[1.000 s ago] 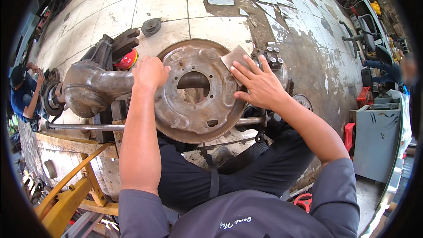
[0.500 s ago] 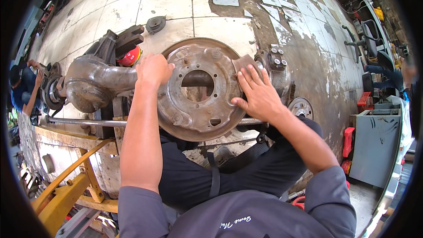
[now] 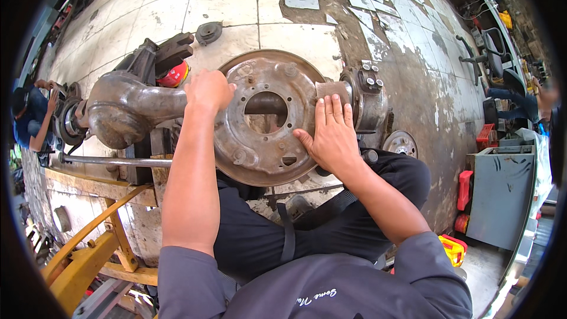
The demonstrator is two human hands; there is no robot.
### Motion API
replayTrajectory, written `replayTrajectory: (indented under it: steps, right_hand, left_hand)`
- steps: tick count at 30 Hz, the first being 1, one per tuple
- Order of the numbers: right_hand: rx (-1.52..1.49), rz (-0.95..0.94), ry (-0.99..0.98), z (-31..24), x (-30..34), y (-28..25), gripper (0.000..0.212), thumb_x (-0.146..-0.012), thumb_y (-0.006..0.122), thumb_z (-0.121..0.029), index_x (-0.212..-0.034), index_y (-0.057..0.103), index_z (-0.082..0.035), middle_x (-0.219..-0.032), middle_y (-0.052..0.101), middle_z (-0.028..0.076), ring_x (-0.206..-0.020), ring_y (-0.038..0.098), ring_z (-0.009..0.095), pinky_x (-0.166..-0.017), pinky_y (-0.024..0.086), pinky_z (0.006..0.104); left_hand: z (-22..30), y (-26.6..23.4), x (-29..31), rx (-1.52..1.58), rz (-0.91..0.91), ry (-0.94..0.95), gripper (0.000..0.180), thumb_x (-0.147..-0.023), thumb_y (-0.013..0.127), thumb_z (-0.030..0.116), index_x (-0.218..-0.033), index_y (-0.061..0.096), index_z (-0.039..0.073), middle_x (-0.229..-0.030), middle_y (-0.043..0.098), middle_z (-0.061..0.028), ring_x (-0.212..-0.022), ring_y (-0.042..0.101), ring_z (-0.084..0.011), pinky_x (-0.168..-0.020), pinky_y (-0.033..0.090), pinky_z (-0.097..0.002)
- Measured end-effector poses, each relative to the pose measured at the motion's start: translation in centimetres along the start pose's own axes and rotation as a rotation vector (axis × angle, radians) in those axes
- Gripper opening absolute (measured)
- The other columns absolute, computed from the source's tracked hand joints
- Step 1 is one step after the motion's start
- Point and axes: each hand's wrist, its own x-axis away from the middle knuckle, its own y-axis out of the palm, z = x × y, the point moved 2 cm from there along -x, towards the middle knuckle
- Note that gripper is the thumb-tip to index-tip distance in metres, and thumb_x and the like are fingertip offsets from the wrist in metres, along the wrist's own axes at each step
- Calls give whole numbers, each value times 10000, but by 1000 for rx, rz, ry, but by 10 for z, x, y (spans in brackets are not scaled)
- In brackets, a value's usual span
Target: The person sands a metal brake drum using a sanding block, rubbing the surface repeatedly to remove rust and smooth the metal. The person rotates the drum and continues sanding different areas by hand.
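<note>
A round, rusty brown brake backing plate (image 3: 269, 162) with a large central hole stands in front of me, above my lap. My left hand (image 3: 209, 90) is closed at its left rim, with the fingertips hidden behind. At the right rim, my right hand (image 3: 332, 133) presses a brown piece of sandpaper (image 3: 332, 90) under flat fingers, the thumb apart on the plate's face. To the left, a heavy axle housing (image 3: 121, 106) extends behind my left wrist. A metal hub end (image 3: 371, 103) sits just right of the sandpaper.
A metal rod (image 3: 118, 162) runs low on the left, above a yellow frame (image 3: 88, 260). A round metal part (image 3: 208, 33) lies on the tiled floor. A grey cabinet (image 3: 499, 195) stands at right. Another person (image 3: 35, 112) crouches at far left.
My right hand has shifted slightly left and down, its fingers now pointing straighter up, and the sandpaper has turned with it. My left hand stays at the rim.
</note>
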Motion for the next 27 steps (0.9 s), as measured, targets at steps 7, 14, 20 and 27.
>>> replayTrajectory:
  steps: [7,14,20,27]
  right_hand:
    - [48,6,19,-11,-2,-5,942,-1028,362,-674,-1498,387,142,-1553,422,323,-1521,307,432,-1250,188,555]
    - [77,-1,52,-15,-4,-4,946,-1029,351,-678,-1491,397,147,-1524,463,321,-1513,324,432,-1246,196,554]
    - [102,-20,31,-17,-2,-8,928,-1034,361,-660,-1482,406,152,-1520,474,316,-1513,331,419,-1241,188,581]
    - [139,-11,27,-21,8,-6,909,-1028,379,-656,-1506,408,117,-1534,480,281,-1529,327,369,-1249,140,602]
  left_hand:
    - [-3,-2,2,0,13,29,506,-960,680,436,-1223,711,5,-1372,615,-217,-1278,590,-398,-1062,483,-524]
    - [-2,-1,2,7,2,36,512,-965,675,439,-1231,709,4,-1388,605,-207,-1296,576,-394,-1068,475,-533]
    - [-4,-1,2,17,11,33,516,-966,673,446,-1244,708,13,-1382,608,-209,-1304,570,-395,-1076,468,-536]
    - [-3,1,1,10,9,36,512,-963,676,449,-1248,710,25,-1386,612,-208,-1306,573,-389,-1079,469,-532]
